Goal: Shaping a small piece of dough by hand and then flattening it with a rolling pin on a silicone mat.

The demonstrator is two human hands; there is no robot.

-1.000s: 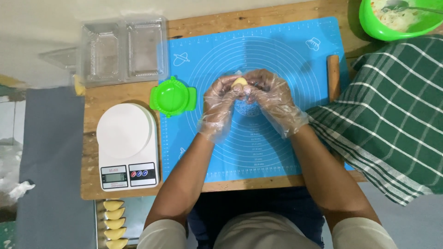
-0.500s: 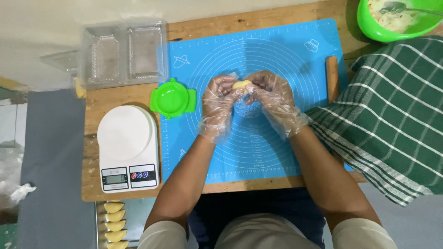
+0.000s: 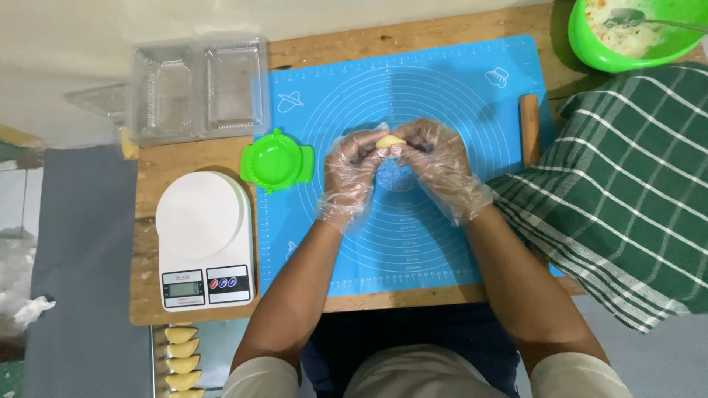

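A small pale yellow dough piece point(image 3: 390, 141) is pinched between the fingertips of both hands above the blue silicone mat point(image 3: 457, 96). My left hand point(image 3: 352, 173) wears a clear plastic glove and grips the dough from the left. My right hand point(image 3: 441, 166), also gloved, holds it from the right. A green round dumpling press point(image 3: 275, 160) lies shut at the mat's left edge, just left of my left hand.
A white kitchen scale point(image 3: 203, 239) stands on the wooden table point(image 3: 177, 158) at the left. Clear plastic containers point(image 3: 195, 88) sit behind it. A green bowl of filling point(image 3: 634, 33) is far right, a green checked cloth point(image 3: 627, 191) and a wooden rolling pin point(image 3: 529, 129) nearby. Folded pastries point(image 3: 181, 357) lie below.
Both hands stay together on the dough, with the fingers working slightly around it. Nothing else has moved.
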